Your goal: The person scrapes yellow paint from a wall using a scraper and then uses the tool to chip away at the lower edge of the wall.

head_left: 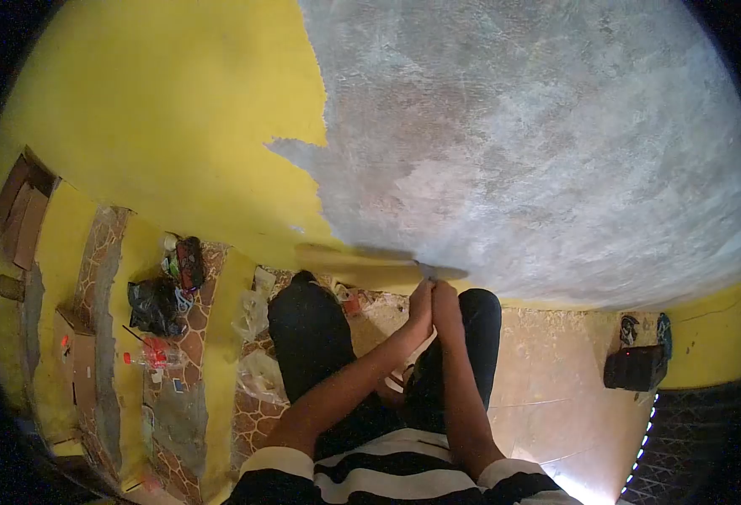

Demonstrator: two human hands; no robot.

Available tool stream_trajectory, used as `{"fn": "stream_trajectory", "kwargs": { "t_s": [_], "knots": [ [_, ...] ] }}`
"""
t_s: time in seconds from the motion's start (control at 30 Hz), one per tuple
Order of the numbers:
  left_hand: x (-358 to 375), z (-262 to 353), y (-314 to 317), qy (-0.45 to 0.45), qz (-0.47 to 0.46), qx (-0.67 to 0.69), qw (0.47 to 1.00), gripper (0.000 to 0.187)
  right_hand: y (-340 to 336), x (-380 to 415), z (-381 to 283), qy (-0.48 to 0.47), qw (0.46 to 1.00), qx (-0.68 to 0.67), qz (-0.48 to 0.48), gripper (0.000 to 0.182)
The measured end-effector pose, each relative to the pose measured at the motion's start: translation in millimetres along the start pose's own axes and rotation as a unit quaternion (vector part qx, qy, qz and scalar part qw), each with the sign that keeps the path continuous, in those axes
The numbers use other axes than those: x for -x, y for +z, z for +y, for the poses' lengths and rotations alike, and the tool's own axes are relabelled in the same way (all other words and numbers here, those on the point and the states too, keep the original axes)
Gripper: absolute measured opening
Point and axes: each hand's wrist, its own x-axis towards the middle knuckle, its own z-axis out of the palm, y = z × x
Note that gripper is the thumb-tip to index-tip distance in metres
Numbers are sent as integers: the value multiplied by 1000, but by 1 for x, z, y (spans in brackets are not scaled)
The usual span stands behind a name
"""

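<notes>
On the left, a plastic bottle (158, 354) lies on a tiled step (194, 343). In the middle, beside my right knee (482, 316), my left hand (421, 305) and right hand (447, 308) are closed together around what looks like a scraper (423, 269), its tip at or close to the grey wall (539, 151). Pressing too hard could make it skid, gouging plaster or grazing my knuckles.
</notes>
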Motion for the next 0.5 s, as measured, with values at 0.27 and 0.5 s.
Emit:
{"fn": "stream_trajectory", "kwargs": {
  "t_s": [0.27,0.5],
  "knots": [
    [-14,9,-11,-40,28,-10,999,29,28,-16,18,16,998,26,-50,28],
    [13,11,8,6,-55,-9,998,33,-1,-8,-2,61,998,9,-26,30]
  ]
}}
